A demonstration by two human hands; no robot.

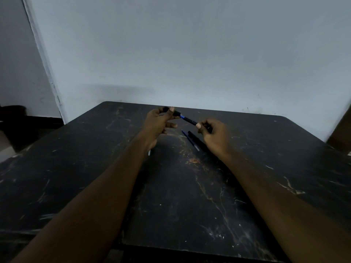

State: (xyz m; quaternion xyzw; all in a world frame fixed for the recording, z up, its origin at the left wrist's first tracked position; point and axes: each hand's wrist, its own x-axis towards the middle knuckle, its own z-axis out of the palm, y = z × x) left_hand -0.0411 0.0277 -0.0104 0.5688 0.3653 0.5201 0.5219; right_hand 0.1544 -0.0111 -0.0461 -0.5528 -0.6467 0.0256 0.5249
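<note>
Spanning the view is a dark table [76,168]. Above it the left hand [158,123] grips one end of a pen [187,119] and the right hand [214,133] pinches the other. Blue shows at the joint, so it is likely half done. A barrel [197,138] and refill [190,140] lie beneath, untouched.

Above the black, pale-veined stone-look table [171,196], the person's left hand [159,122] grips the thick black end of a slim black-and-blue pen [187,119], and the right hand [212,133] pinches its other end. Beneath them, a thin blue refill stick [190,140] and a black plastic tube [195,138] lie side by side on the tabletop.
</note>
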